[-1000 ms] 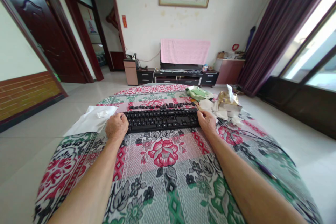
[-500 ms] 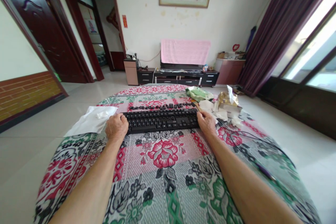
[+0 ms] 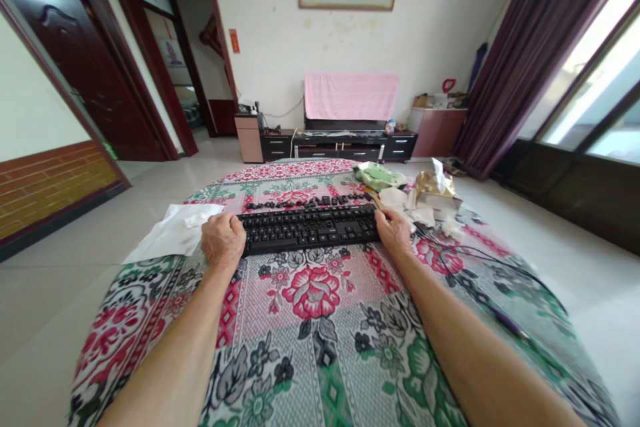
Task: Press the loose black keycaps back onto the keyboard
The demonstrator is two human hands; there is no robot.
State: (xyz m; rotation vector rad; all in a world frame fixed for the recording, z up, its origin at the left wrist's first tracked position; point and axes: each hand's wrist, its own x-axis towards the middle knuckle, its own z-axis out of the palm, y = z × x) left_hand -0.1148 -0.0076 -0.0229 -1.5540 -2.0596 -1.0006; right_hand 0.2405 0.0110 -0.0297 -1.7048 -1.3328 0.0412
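Note:
A black keyboard (image 3: 280,245) lies across the flowered tablecloth (image 3: 313,293), with keycaps absent from part of its right side. My left hand (image 3: 223,238) is closed around its left end, fingers curled. At the opposite end my right hand (image 3: 394,230) grips the edge, the thumb on top and the other fingers partly hidden. Just beyond the keyboard, loose black keycaps (image 3: 326,201) form a row. Beside my left hand is a white paper sheet (image 3: 167,233) with a crumpled tissue (image 3: 196,219) on it.
To the right of the keyboard lie crumpled tissues (image 3: 424,216), a gold tissue box (image 3: 439,193) and a green packet (image 3: 380,176). A dark cable (image 3: 500,260) runs over the right side of the table, near a purple-handled tool (image 3: 507,323). A television under a pink cloth (image 3: 351,97) stands beyond.
The view has shifted very slightly. Both hands keep their hold on the keyboard, and nothing on the table has visibly moved.

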